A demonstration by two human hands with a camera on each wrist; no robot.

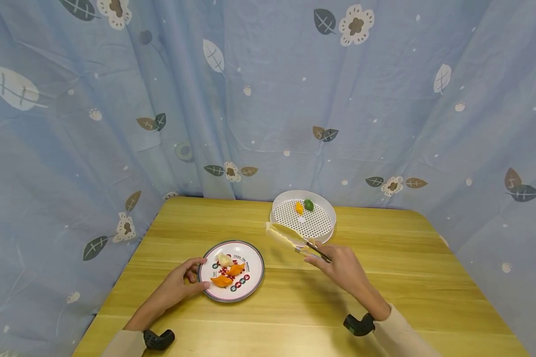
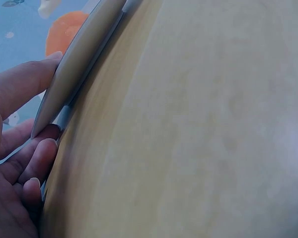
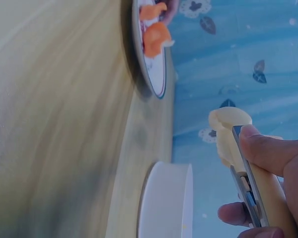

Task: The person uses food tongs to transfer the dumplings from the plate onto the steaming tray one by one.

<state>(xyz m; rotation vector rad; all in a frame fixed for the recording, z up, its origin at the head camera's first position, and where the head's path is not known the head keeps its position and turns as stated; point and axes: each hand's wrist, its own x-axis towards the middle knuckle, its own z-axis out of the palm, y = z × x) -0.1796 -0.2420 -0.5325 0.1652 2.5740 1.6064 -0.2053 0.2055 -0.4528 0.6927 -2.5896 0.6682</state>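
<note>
My left hand (image 1: pixel 176 285) grips the near-left rim of a round white plate (image 1: pixel 250 270), thumb on top and fingers curled at the edge. Two orange dumpling-shaped pieces (image 1: pixel 235 269) and a cream-coloured one (image 1: pixel 224 260) lie on the plate. In my right hand (image 1: pixel 344 267) is a pair of tongs (image 1: pixel 313 247) with cream-coloured tips, held above the table. Those tips point left, near the front of a white perforated steamer tray (image 1: pixel 290 218). The right wrist view shows the thumb and fingers on the handles of the tongs (image 3: pixel 265 191).
Inside the steamer tray sit a yellow piece (image 1: pixel 299 208) and a green piece (image 1: pixel 309 205). The wooden table (image 1: pixel 268 322) ends at a blue patterned curtain (image 1: pixel 268 99) behind and at both sides. The plate stands left of and nearer than the tray.
</note>
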